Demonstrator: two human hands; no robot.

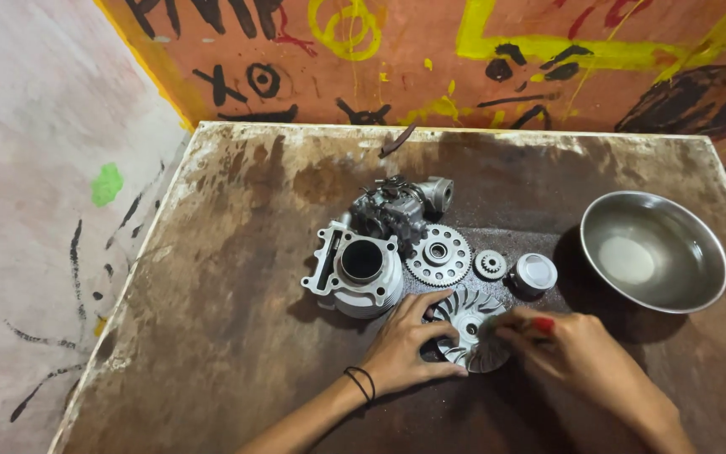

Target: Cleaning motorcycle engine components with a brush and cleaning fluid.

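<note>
Both hands on the finned pulley (470,328) — it lies flat on the desk (237,336), near the front edge, just below the big sprocket (439,255). Left hand (403,346) pins its left rim, fingers spread over the fins, grip clamped on the pulley. Right hand (577,353) touches the right rim with fingertips together, pinching something red (543,324) — can't tell what. Cylinder block (361,273) sits just left of the pulley, carburetor (397,206) behind it. Small gear (490,264) and piston (535,273) sit right of the sprocket. Steel bowl (699,244) stands well apart at right.
</note>
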